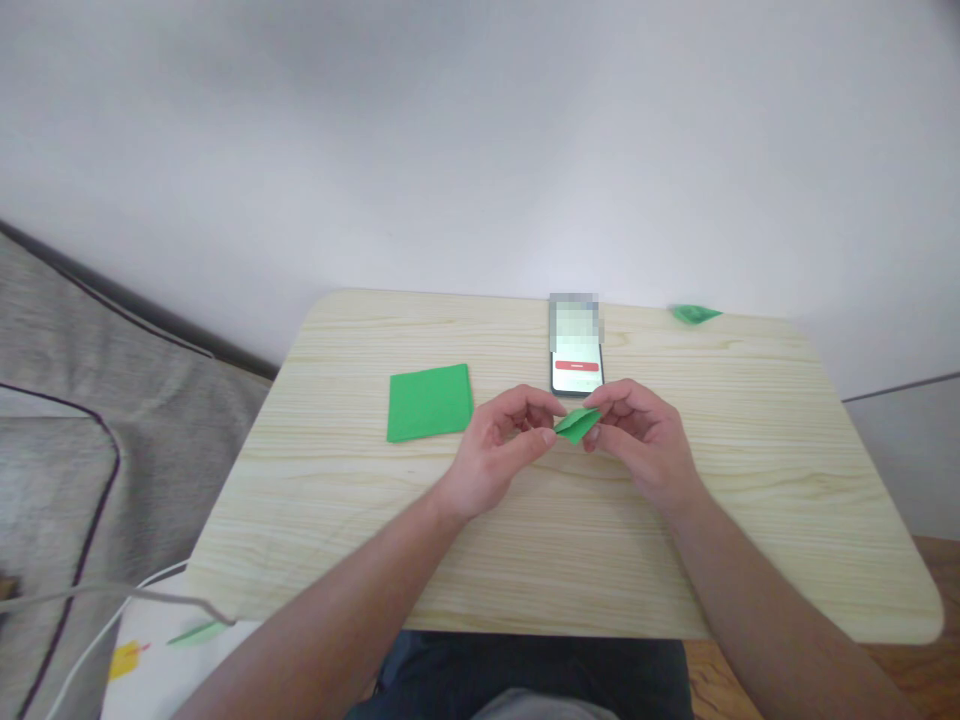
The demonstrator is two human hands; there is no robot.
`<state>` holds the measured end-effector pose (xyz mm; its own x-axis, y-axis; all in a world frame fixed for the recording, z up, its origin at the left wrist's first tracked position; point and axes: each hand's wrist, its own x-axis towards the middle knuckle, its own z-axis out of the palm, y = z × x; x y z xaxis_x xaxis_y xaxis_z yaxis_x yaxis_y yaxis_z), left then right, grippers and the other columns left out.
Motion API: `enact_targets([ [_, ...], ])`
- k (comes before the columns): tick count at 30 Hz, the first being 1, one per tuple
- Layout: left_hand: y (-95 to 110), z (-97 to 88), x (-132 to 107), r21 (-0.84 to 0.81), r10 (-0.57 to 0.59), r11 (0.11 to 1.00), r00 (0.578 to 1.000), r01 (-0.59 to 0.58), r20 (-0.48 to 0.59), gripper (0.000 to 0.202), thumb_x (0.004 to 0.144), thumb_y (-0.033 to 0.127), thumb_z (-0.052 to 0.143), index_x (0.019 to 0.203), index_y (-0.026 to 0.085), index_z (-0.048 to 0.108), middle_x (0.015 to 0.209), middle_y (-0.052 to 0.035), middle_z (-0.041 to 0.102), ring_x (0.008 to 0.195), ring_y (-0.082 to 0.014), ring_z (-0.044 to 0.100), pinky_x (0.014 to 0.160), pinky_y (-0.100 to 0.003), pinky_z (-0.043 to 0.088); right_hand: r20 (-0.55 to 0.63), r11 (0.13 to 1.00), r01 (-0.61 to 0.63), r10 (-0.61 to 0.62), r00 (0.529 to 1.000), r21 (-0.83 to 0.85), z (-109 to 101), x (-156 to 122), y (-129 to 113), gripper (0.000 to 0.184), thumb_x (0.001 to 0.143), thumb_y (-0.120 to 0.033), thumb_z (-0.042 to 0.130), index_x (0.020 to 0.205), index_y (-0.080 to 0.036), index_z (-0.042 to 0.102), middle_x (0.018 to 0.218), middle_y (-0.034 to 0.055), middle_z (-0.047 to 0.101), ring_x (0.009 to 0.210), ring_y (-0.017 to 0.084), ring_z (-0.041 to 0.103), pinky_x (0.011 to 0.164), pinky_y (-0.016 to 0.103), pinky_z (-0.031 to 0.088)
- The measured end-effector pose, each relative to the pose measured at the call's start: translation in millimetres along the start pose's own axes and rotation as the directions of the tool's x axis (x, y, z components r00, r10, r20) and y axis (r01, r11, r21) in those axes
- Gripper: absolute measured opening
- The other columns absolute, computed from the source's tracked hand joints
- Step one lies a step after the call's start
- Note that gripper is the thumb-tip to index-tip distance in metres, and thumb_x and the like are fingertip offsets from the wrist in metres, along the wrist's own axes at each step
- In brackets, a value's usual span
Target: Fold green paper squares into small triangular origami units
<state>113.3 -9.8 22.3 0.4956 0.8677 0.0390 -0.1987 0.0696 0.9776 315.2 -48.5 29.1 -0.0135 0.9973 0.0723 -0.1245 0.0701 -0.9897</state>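
Note:
A small piece of folded green paper (576, 425) is held between my two hands, a little above the table. My left hand (504, 440) pinches its left tip between thumb and fingers. At its right end, my right hand (646, 437) grips it the same way, with the fingertips partly hiding that corner. Just beyond my fingers lies a phone (577, 350), screen up and lit, with a red bar across it. To the left of my left hand is a flat stack of green paper (429, 403).
Another folded green paper piece (695, 314) rests at the table's back right edge, by the wall (480, 150). The wooden table (337, 520) has rounded corners. At lower left, a cable (150, 595) crosses a white surface holding a green piece (196, 633) and something yellow (126, 659).

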Motion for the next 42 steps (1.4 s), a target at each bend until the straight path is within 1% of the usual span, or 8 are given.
enact_targets([
  [6,-3,-1.8,-1,0.064,0.031,0.997,0.999,-0.032,0.012,0.026,0.086,0.031,0.076,0.108,0.018,0.072,0.093,-0.0055,0.067,0.088,-0.0179,0.059,0.078,-0.031,0.045,-0.004,0.999,-0.024,0.024,1.0,0.038,0,2,1,0.019,0.083,-0.012,0.075,0.099,-0.022,0.07,0.078,0.0003,0.07,0.065,0.015,0.064,0.06,0.029,0.051],
  [11,-2,-1.3,-1,0.086,0.029,0.996,0.999,-0.03,0.015,0.029,0.085,0.034,0.078,0.109,0.019,0.072,0.09,-0.0048,0.066,0.085,-0.0172,0.059,0.076,-0.03,0.044,0.001,0.999,-0.033,0.033,0.999,0.037,0,2,0,0.019,0.083,-0.01,0.073,0.097,-0.022,0.071,0.077,-0.0002,0.07,0.065,0.014,0.064,0.061,0.028,0.051],
  [19,0,1.7,-1,0.118,0.021,0.993,0.999,-0.017,-0.028,0.027,0.086,0.036,0.077,0.106,0.018,0.072,0.086,-0.0039,0.066,0.082,-0.016,0.06,0.075,-0.029,0.046,0.018,0.998,-0.027,0.028,0.999,-0.05,0,-2,4,0.017,0.081,-0.011,0.076,0.094,-0.022,0.072,0.081,0.0009,0.071,0.071,0.014,0.064,0.067,0.029,0.053],
  [25,5,4.5,-3,0.186,0.035,0.982,0.999,-0.034,0.0,0.035,0.079,0.035,0.084,0.107,0.018,0.07,0.088,-0.0048,0.068,0.083,-0.0175,0.062,0.08,-0.032,0.049,0.001,0.995,-0.078,0.078,0.997,-0.068,2,-1,-2,0.009,0.082,-0.017,0.077,0.087,-0.021,0.071,0.072,0.0001,0.069,0.065,0.014,0.062,0.061,0.029,0.05],
  [31,8,5.6,-2,0.392,0.118,0.916,0.992,-0.089,-0.05,0.021,0.084,0.025,0.074,0.104,0.02,0.071,0.083,-0.0014,0.062,0.08,-0.0159,0.057,0.078,-0.031,0.044,-0.038,0.974,-0.06,0.054,0.998,-0.217,-2,0,0,0.007,0.083,-0.021,0.074,0.088,-0.022,0.07,0.072,0.0,0.065,0.063,0.015,0.058,0.06,0.03,0.048],
  [34,7,5.6,-2,0.448,0.127,0.89,0.99,-0.087,-0.06,0.021,0.084,0.02,0.07,0.105,0.02,0.07,0.08,0.0006,0.06,0.078,-0.0147,0.055,0.077,-0.031,0.042,0.057,0.942,0.002,0.019,0.998,-0.337,-6,0,-2,0.015,0.081,-0.017,0.073,0.095,-0.023,0.069,0.074,-0.0005,0.064,0.066,0.015,0.058,0.061,0.03,0.046],
  [37,6,5.2,-2,0.445,0.12,0.892,0.991,-0.079,-0.066,0.022,0.084,0.017,0.067,0.106,0.019,0.07,0.08,0.0016,0.059,0.077,-0.0138,0.054,0.077,-0.03,0.042,0.161,0.893,0.07,0.003,0.987,-0.445,-8,-1,-6,0.034,0.075,-0.01,0.07,0.106,-0.024,0.067,0.079,-0.0011,0.064,0.07,0.016,0.058,0.062,0.03,0.045],
  [42,2,4.5,0,0.478,0.113,0.876,0.991,-0.062,-0.078,0.024,0.083,0.014,0.064,0.105,0.019,0.07,0.081,0.0006,0.061,0.078,-0.0149,0.056,0.077,-0.03,0.044,0.218,0.795,0.134,-0.002,0.976,-0.592,-8,-3,-6,0.054,0.066,-0.005,0.067,0.115,-0.027,0.063,0.081,-0.0023,0.062,0.069,0.016,0.057,0.065,0.03,0.046],
])
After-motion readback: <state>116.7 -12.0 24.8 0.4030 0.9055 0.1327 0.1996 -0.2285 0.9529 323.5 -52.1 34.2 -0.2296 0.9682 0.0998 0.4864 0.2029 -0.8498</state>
